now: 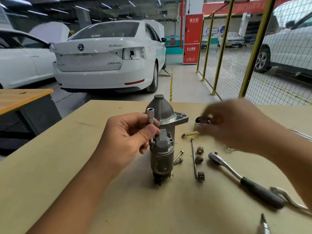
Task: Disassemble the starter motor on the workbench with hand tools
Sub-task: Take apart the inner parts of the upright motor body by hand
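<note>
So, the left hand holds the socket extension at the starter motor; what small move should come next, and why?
Probably the right hand should pick up the ratchet handle and bring it to the socket extension. The left hand already holds the extension upright against the starter motor, but no handle is on it. The ratchet lies unused on the workbench, while the blurred right hand hovers near the round cup.

Beyond your bench you have a white sedan (108, 54) parked tail-on, its right tail lamp out, with a second white car (20, 59) just left of it. A red fire cabinet (193, 38) stands behind — to its right runs a yellow-posted mesh fence (224, 53). A wooden-topped table (22, 97) sits at your left.
</note>
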Motion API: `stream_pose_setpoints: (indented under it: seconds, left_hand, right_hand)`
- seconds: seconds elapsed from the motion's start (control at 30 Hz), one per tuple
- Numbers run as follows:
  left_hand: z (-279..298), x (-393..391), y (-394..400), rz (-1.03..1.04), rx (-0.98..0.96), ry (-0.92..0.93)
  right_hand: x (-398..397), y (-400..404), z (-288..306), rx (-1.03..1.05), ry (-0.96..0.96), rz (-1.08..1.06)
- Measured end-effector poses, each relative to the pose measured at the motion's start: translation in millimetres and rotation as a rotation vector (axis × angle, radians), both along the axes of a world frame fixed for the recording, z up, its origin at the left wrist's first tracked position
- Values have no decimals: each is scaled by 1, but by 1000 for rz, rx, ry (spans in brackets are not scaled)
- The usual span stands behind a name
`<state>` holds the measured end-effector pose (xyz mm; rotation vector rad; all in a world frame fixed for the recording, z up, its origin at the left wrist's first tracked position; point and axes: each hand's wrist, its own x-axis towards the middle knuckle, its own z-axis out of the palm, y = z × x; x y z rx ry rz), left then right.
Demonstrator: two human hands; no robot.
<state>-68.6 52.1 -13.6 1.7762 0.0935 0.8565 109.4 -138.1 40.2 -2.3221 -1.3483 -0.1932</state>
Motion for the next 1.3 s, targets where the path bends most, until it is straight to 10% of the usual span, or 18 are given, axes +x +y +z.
stream_pose_setpoints:
  seconds: [0.1, 0.33, 0.53, 1.3]
  left_hand:
    - [-1, 1, -3, 55, -8, -21]
    - [-7, 4, -1, 93, -69, -12]
    - [-7, 1, 4, -73, -61, -3]
    - [-4, -4, 6, 49, 94, 4]
  right_hand:
    - [-37, 37, 35, 391, 271, 334]
    - [-61, 82, 13, 421, 216, 401]
    - [-62, 81, -21, 813, 971, 548]
    - [-62, 82, -26, 723, 973, 562]
